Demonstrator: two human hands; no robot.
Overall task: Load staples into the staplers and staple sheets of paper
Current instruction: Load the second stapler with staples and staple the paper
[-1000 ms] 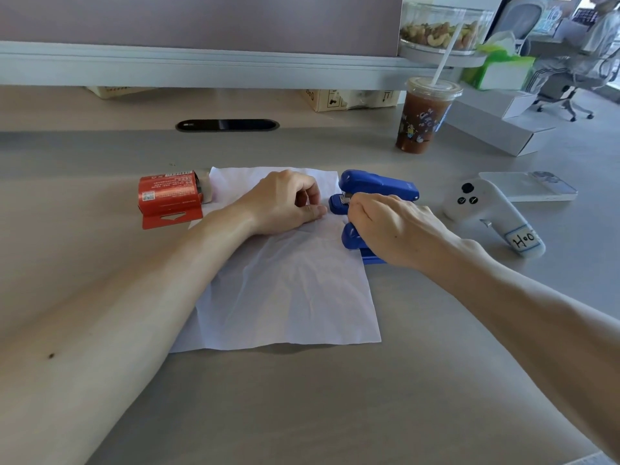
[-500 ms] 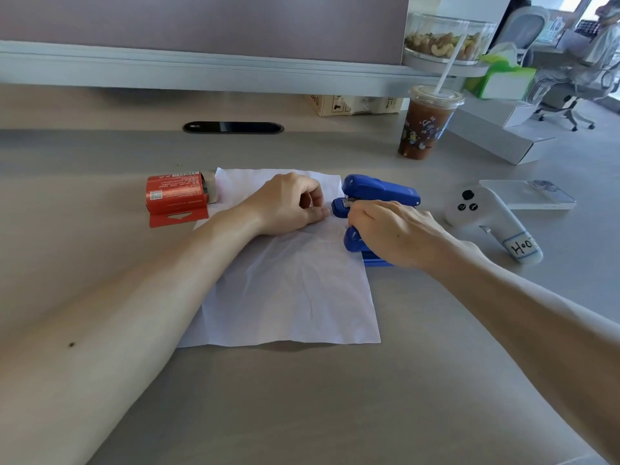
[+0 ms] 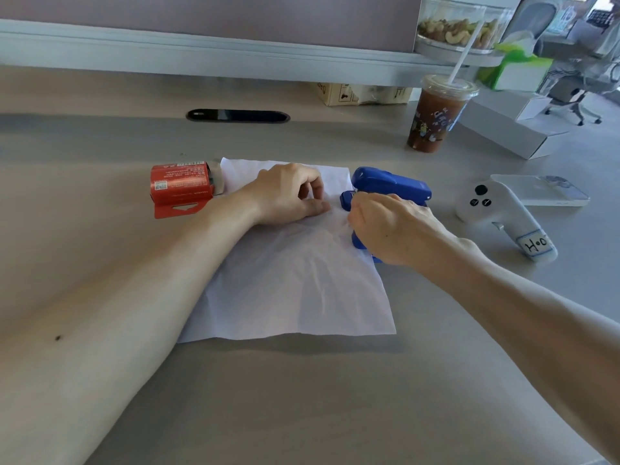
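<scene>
A blue stapler (image 3: pixel 391 186) lies at the right edge of a white sheet of paper (image 3: pixel 292 286), its top swung open. My right hand (image 3: pixel 389 226) covers the stapler's lower part, fingers curled around it near the open magazine. My left hand (image 3: pixel 288 196) rests on the paper just left of the stapler, fingers curled with the thumb flat on the sheet. I cannot tell if it holds staples. A red staple box (image 3: pixel 181 187) lies at the paper's far left corner, one end open.
A white handheld controller (image 3: pixel 503 216) and a phone (image 3: pixel 550 193) lie to the right of the stapler. An iced drink cup with a straw (image 3: pixel 436 119) stands behind. A white box (image 3: pixel 510 135) and a grey partition ledge (image 3: pixel 201 58) sit further back.
Both hands have stayed at the stapler, with my right hand shifted slightly over its lower part. The camera view has shifted a little.
</scene>
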